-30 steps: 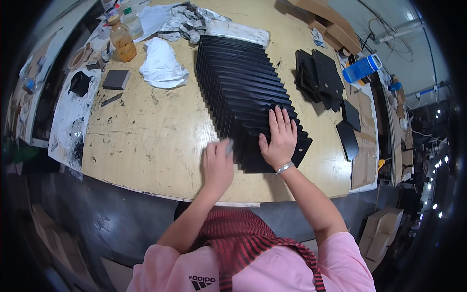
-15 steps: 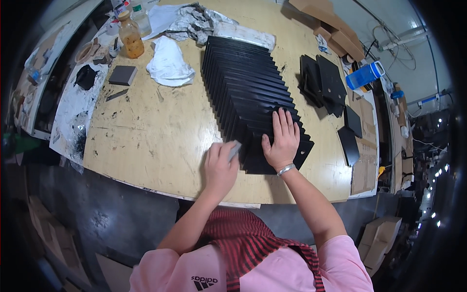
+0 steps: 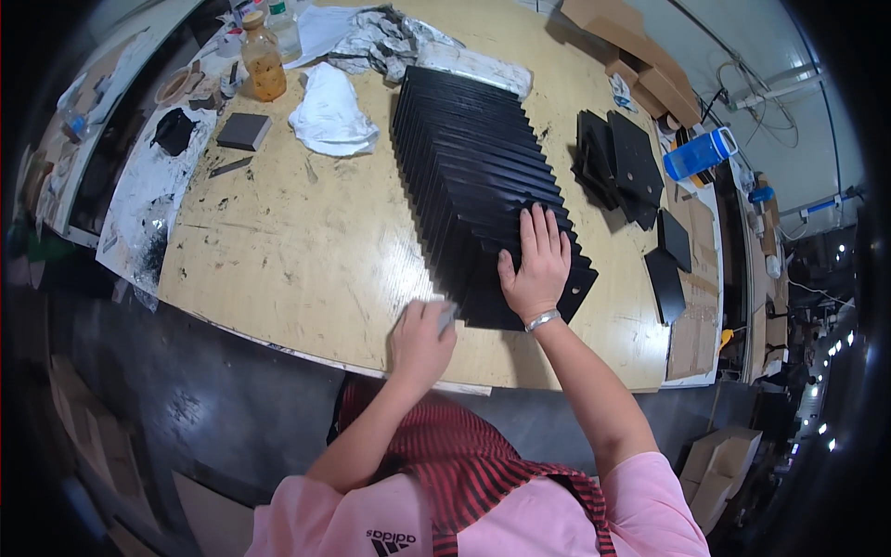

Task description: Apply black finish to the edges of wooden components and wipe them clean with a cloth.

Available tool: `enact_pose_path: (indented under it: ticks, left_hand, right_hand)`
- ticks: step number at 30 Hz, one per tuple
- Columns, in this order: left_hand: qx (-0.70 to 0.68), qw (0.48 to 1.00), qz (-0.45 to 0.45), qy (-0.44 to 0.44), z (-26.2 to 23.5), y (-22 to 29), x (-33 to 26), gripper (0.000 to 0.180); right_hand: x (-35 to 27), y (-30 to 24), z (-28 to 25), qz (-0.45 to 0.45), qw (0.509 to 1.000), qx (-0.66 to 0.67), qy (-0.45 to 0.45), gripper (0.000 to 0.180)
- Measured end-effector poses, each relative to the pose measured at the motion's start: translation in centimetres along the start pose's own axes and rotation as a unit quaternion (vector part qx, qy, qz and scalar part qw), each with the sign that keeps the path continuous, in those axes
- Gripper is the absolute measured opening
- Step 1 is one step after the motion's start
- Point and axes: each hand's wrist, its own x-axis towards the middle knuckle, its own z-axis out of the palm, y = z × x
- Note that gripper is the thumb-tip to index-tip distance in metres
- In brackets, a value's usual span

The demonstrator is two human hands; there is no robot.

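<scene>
A long row of overlapping black panels (image 3: 469,153) leans in a staggered stack down the middle of the table. My right hand (image 3: 538,265) lies flat on the nearest panels, fingers stretched out, holding nothing. Beside the stack's near left corner, my left hand (image 3: 422,339) is closed around a small grey block (image 3: 447,317), which looks like a sanding block. The block is at the panels' left edge; whether it touches them I cannot tell. The nearest panel has a small round hole at its right corner.
Loose black panels (image 3: 631,167) lie at the right, near a blue water bottle (image 3: 699,154). At the left are a grey rectangular block (image 3: 244,131), a white cloth (image 3: 331,111) and an amber bottle (image 3: 264,65). A cardboard piece (image 3: 696,306) covers the right edge.
My left hand has moved toward me with the grey block, down along the stack's left edge. The right hand stays pressed on the panels. The view has shifted slightly.
</scene>
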Motion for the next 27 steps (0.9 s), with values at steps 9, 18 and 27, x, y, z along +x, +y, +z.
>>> enact_pose_path:
  ticks: [9, 18, 27]
  left_hand:
    - [-0.112, 0.986, -0.027, 0.121, 0.6, 0.6, 10.5, 0.029]
    - [-0.07, 0.991, -0.001, 0.112, -0.5, 0.5, 9.4, 0.032]
    - [0.001, 0.997, 0.066, 0.032, -1.8, -2.0, 7.0, 0.033]
  right_hand:
    - [0.2, -0.1, 0.2, -0.011, 1.0, 0.001, 0.013, 0.061]
    - [0.0, 0.0, 0.2, 0.0, 1.0, -0.001, 0.006, 0.062]
    - [0.1, 0.1, 0.0, 0.01, 1.0, -0.015, -0.017, 0.063]
